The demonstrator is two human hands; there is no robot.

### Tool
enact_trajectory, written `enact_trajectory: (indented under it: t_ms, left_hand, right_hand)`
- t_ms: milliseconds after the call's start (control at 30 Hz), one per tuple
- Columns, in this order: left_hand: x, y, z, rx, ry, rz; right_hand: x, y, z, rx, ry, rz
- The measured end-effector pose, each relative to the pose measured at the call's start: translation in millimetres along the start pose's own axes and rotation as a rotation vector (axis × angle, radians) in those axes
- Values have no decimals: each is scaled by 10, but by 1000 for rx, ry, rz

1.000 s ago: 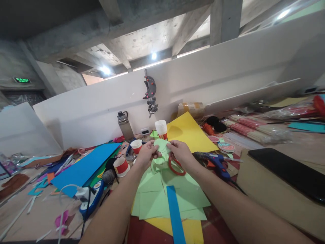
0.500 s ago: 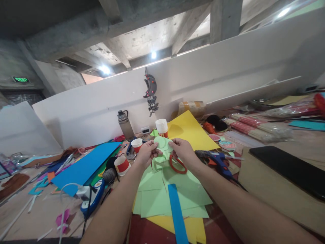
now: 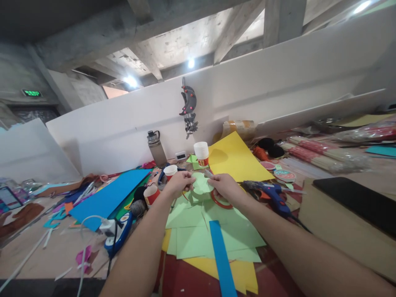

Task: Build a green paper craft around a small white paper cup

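Note:
My left hand pinches the left edge of a light green paper cutout with rounded edges. On its other side, the fingers of my right hand are closed at the paper's right edge. Scissors with red-orange handles lie under and beside my right hand; their blades are mostly hidden. Beneath both hands spreads a pile of light green paper sheets, and a blue paper strip lies across its front part.
White paper cups stand stacked behind my hands, with more cups at left. A blue glue gun lies at right, near a black phone-like slab. Yellow paper, blue paper, a bottle and a power strip surround the pile.
The green cutout has shifted and turned between my hands; its overlapping round shapes now appear as one broader piece. The whole view has swung slightly left, so things sit farther right.

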State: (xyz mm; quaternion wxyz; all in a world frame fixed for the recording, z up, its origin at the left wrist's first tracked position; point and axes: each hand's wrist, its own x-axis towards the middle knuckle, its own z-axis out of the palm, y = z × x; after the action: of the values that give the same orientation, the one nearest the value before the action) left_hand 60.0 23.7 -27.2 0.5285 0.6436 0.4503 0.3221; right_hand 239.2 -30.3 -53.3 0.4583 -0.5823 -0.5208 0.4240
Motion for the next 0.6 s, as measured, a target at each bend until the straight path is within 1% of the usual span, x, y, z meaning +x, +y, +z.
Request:
enact_trajectory:
  t_ms: [100,200,367,433,533,600]
  left_hand:
    - [11,-19,-69,3,-17,-39]
    - [18,-9,-106,-32,-35,-30]
    - [5,18,-86,-127,-67,-26]
    - [-6,20,-71,-131,-86,-32]
    - [-18,12,-55,-108,-149,-24]
    - [-17,5,-43,-107,-204,10]
  right_hand:
    - [-5,23,24,-20,-33,32]
    - [0,26,26,-23,-31,43]
    - [-1,-18,11,0,5,33]
    - [7,-22,10,11,26,21]
    - [30,-7,6,19,55,-7]
    - [42,6,1,16,70,-30]
